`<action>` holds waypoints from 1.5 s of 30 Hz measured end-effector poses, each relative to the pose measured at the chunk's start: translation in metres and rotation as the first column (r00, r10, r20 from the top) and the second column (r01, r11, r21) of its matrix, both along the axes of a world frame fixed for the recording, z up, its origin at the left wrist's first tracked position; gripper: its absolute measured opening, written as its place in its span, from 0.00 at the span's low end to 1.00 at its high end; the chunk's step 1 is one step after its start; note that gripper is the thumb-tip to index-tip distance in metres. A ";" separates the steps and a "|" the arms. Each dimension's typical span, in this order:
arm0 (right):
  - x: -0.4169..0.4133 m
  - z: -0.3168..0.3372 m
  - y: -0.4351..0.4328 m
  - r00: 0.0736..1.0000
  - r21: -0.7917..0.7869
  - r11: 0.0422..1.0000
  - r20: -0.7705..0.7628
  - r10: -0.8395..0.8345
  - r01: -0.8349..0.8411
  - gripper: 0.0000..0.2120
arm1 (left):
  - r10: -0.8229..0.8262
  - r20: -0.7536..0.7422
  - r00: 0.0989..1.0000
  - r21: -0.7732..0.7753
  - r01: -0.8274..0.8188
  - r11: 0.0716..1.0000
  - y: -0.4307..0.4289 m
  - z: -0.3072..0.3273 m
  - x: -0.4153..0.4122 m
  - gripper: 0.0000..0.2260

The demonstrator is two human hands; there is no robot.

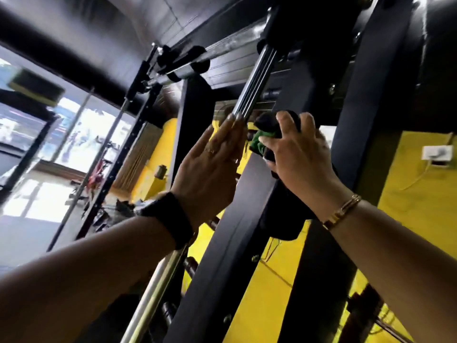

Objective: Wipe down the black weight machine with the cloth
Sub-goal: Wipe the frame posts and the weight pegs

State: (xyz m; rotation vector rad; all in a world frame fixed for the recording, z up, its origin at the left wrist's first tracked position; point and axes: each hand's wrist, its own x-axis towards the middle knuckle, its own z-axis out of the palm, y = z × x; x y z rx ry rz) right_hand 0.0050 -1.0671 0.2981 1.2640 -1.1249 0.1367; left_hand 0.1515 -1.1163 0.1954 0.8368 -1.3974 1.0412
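The black painted steel upright of the weight machine (230,243) fills the middle of the view. Its long axis rises from the lower left up and away to the right, toward the dark crossbeam overhead. The bunched dark cloth with a green patch (259,143) sits against the upright's right face at about mid-height, and a dark tail seems to hang down below it. The right hand (301,157) holds the cloth there, its fingers curled over the wad and pressing it to the metal. The left hand (212,167) is just beside it across the post, fingers straight and together, laid flat on the upright's left edge where the ribbed chrome guide rods (257,82) begin. It holds nothing. The two hands flank the same stretch of post, close but not touching. Only the right hand carries the cloth, so the stroke will probably be its own. It would run along the post's axis, upward toward the rods and beam or back down toward the person, with the left hand as a brace. Farther out are a bright chrome bar (153,293) low on the left and a yellow wall (415,194) behind.
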 end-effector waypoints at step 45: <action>0.031 0.016 -0.052 0.999 0.026 0.999 0.036 -0.029 0.028 0.36 | -0.271 -0.030 0.962 0.035 0.272 0.962 -0.014 -0.002 0.000 0.31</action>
